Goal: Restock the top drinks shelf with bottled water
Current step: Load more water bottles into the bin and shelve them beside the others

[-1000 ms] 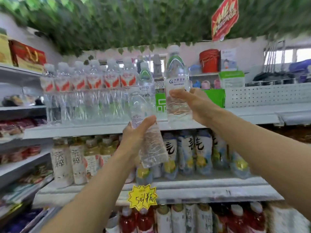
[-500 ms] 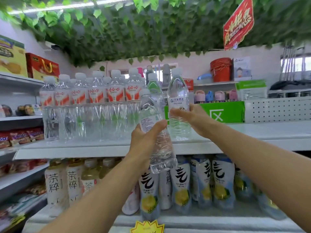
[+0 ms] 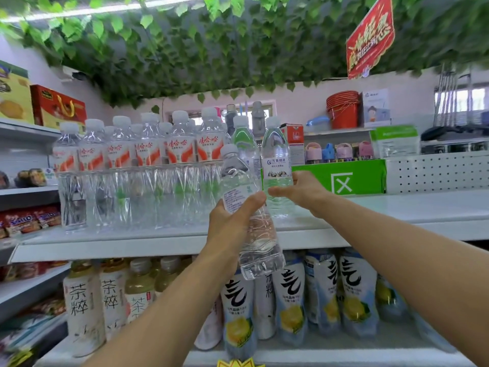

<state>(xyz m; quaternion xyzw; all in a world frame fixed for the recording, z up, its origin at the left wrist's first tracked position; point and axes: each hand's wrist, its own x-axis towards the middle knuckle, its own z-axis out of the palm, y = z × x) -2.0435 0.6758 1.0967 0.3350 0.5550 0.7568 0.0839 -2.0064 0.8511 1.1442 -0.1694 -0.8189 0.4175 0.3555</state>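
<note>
Green box (image 3: pixel 341 178), red buckets (image 3: pixel 342 109) above it, red sign (image 3: pixel 370 38) higher still, lemon drinks (image 3: pixel 291 300) below it, tea bottles (image 3: pixel 82 308) lower left.

1. The left arm (image 3: pixel 164 308) is bare. It reaches up from the near bottom toward the middle.
2. The left hand (image 3: pixel 232 223) is curled round a clear bottle (image 3: pixel 258 250), with the thumb across the front.
3. The right arm (image 3: pixel 397 260) is bare too. It reaches in from the near right.
4. The right hand (image 3: pixel 299 192) is farther away and a bit higher. Its fingers wrap round a second bottle (image 3: pixel 276 165).
5. The two thumbs are just beside each other.
</note>
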